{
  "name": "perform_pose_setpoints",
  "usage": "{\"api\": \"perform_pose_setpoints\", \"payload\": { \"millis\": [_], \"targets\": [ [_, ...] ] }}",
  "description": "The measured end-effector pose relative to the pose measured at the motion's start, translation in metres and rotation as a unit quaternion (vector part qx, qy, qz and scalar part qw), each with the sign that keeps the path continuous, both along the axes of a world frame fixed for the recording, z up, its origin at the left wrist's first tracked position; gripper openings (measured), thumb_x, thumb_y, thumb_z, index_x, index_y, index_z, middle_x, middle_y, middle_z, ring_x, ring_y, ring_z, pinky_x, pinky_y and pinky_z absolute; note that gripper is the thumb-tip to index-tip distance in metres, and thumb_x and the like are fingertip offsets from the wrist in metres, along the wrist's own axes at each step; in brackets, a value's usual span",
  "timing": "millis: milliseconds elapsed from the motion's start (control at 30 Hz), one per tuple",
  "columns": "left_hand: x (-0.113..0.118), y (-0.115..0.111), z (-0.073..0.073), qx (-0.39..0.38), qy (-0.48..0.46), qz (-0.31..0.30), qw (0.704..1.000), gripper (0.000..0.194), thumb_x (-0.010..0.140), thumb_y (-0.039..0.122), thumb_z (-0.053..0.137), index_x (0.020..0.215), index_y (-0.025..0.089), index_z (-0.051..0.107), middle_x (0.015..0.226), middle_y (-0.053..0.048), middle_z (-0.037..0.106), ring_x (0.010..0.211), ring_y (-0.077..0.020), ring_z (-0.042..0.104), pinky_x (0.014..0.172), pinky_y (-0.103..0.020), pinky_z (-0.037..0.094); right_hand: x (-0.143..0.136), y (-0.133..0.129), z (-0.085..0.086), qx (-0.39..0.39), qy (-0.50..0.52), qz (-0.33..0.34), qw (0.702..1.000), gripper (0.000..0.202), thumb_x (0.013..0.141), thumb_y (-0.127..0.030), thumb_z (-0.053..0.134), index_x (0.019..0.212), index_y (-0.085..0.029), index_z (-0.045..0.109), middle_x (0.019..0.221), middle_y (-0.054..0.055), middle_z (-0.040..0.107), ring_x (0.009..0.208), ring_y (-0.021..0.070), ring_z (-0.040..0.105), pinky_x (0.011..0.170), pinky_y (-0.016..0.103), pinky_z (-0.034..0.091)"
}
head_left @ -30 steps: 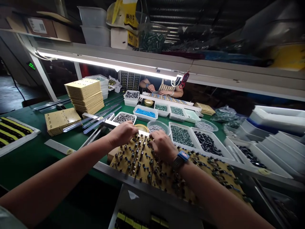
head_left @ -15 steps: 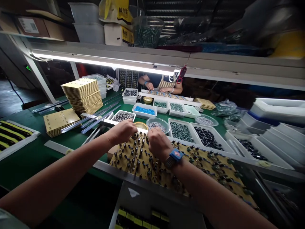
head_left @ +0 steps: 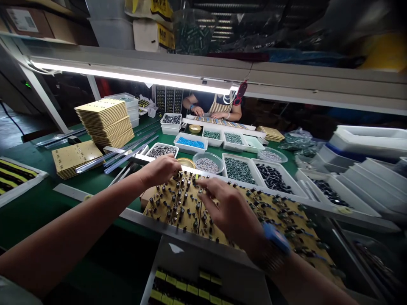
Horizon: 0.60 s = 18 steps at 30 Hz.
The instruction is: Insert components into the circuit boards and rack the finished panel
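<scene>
The green bench top carries a black-and-yellow parts tray at ten o'clock, tall tan board stack at eleven, blue-filled tray at twelve and white tubs toward two; component-studded boards sit nearer twelve, their exact support unclear.

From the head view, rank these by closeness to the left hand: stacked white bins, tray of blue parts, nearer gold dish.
1. Nearer gold dish: just right of the left hand.
2. Tray of blue parts: beyond the dish.
3. Stacked white bins: far right.
</scene>
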State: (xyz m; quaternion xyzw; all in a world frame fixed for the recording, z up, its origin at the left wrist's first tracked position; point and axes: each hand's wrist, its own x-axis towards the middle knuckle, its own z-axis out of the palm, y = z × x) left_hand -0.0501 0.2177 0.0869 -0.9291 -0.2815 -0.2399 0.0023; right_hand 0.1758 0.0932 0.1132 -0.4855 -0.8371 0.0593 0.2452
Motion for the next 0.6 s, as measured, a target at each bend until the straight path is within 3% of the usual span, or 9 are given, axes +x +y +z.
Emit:
{"api": "perform_pose_setpoints", "payload": {
  "millis": [67,133,267,433,500,567,600],
  "targets": [
    [-0.002,0.003,-0.002,-0.004,0.010,-0.007,1.000,0.015,0.093,0.028,0.062,0.086,0.016,0.067,0.081,-0.001,0.067,0.080,-0.0177,0.063,0.076,-0.036,0.052,0.008,-0.037,-0.004,-0.102,0.016,0.034,0.994,0.018,0.098,-0.026,0.050,0.092,-0.022,0.067,0.085,0.004,0.070,0.074,0.0185,0.065,0.066,0.030,0.051],
    [-0.005,0.003,-0.005,-0.008,0.014,-0.010,1.000,0.012,0.092,0.023,0.062,0.086,0.015,0.069,0.080,-0.002,0.068,0.081,-0.0186,0.063,0.077,-0.036,0.050,0.018,-0.068,-0.014,-0.189,-0.052,0.056,0.979,0.022,0.096,-0.023,0.051,0.078,-0.022,0.063,0.076,0.003,0.068,0.064,0.0183,0.064,0.056,0.030,0.046],
    [-0.009,0.001,-0.010,-0.010,0.004,0.000,1.000,0.019,0.091,0.013,0.056,0.084,0.014,0.074,0.082,-0.009,0.072,0.083,-0.0209,0.061,0.079,-0.035,0.048,0.036,-0.101,-0.049,-0.235,-0.160,0.020,0.959,0.024,0.082,-0.002,0.049,0.087,-0.020,0.065,0.091,0.008,0.069,0.075,0.0234,0.068,0.065,0.033,0.051],
    [-0.007,-0.002,-0.004,-0.033,-0.013,0.014,0.999,0.018,0.088,0.014,0.059,0.083,0.016,0.076,0.086,-0.010,0.075,0.085,-0.0230,0.065,0.080,-0.037,0.051,0.037,-0.114,-0.082,-0.217,-0.115,0.008,0.969,0.023,0.094,-0.010,0.042,0.098,-0.020,0.063,0.097,0.008,0.065,0.083,0.0253,0.068,0.069,0.035,0.053],
    [0.002,-0.019,0.004,-0.041,-0.033,0.029,0.998,0.016,0.086,0.015,0.062,0.090,0.016,0.077,0.102,-0.012,0.075,0.091,-0.0246,0.067,0.086,-0.041,0.052,0.036,-0.118,-0.090,-0.198,-0.090,-0.002,0.976,0.023,0.094,-0.010,0.041,0.097,-0.019,0.063,0.094,0.008,0.064,0.081,0.0254,0.067,0.068,0.036,0.053],
    [0.016,-0.052,0.011,-0.052,-0.062,0.044,0.996,0.021,0.087,0.017,0.062,0.103,0.015,0.075,0.116,-0.014,0.071,0.093,-0.0237,0.068,0.087,-0.041,0.053,0.038,-0.122,-0.096,-0.181,-0.036,-0.007,0.983,0.024,0.094,-0.010,0.041,0.098,-0.019,0.063,0.093,0.008,0.064,0.080,0.0243,0.066,0.069,0.035,0.054],
    [0.025,-0.074,0.014,-0.065,-0.077,0.045,0.994,0.023,0.089,0.019,0.061,0.108,0.015,0.072,0.110,-0.011,0.073,0.084,-0.0194,0.069,0.080,-0.035,0.055,0.040,-0.124,-0.096,-0.173,0.009,-0.006,0.985,0.024,0.094,-0.010,0.041,0.101,-0.019,0.063,0.095,0.008,0.065,0.083,0.0237,0.066,0.072,0.034,0.054]
  ]
}}
